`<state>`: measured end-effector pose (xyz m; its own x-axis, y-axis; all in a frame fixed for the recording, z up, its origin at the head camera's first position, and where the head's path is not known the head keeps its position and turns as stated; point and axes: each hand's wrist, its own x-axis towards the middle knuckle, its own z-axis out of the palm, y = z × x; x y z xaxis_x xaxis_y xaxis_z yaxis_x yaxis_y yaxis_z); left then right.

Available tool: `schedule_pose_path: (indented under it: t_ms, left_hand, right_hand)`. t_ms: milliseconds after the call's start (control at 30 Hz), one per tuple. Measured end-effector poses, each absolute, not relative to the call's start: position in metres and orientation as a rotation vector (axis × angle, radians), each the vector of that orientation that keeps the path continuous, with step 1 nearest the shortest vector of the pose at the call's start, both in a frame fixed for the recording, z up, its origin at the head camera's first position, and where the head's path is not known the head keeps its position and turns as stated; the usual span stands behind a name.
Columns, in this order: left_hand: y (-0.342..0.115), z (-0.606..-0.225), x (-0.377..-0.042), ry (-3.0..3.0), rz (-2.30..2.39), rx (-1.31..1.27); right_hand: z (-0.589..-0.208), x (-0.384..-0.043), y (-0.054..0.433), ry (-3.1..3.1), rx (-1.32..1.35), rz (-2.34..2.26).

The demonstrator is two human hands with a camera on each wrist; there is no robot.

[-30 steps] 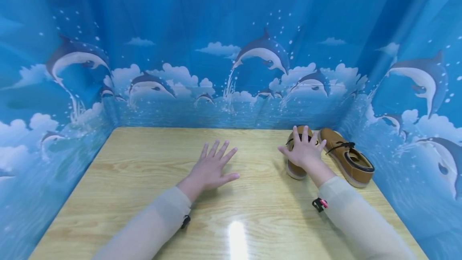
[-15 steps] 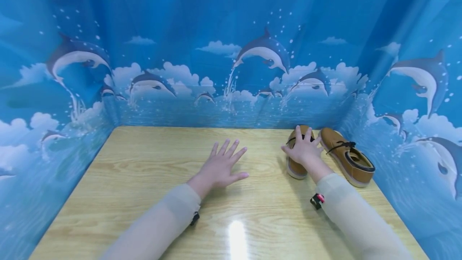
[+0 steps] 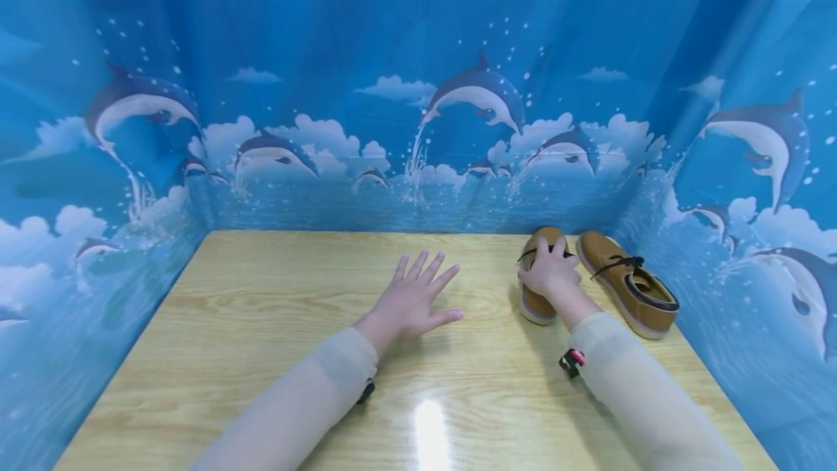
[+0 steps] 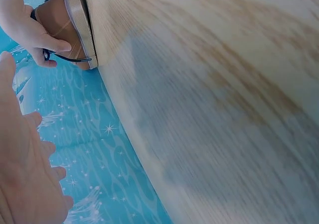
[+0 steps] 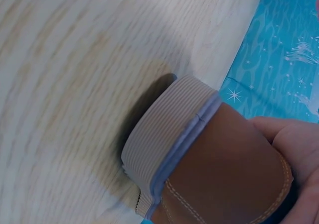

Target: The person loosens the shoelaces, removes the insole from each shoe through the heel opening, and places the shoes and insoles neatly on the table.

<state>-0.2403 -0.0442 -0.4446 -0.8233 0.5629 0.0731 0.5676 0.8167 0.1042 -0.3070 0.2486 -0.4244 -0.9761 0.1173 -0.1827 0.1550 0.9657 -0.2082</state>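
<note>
A person's right hand [image 3: 552, 269], fingers now curled in from a wide spread, grips a brown shoe [image 3: 538, 305] beneath its palm, apparently securing it. The shoe's mate [image 3: 615, 289] lies just right of that grip; the left hand [image 3: 413, 302], edging nearer, spreads empty.

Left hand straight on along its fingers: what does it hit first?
The left hand would probably meet the blue curtain behind the table, left of the gripped shoe; depth is unclear.

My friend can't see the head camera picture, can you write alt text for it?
A person's right hand holds a brown shoe on a wooden table, a matching shoe beside it. The left hand is spread open; blue dolphin curtains hang behind.
</note>
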Motion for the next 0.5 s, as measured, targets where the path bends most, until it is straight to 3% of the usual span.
schedule_pose_path:
  t_ms: [500]
  left_hand:
    - [-0.046,-0.4437,-0.2417,-2.971,-0.136,-0.914]
  right_hand:
    - [-0.4249,-0.2996,0.2495,2.943,0.121,-0.356]
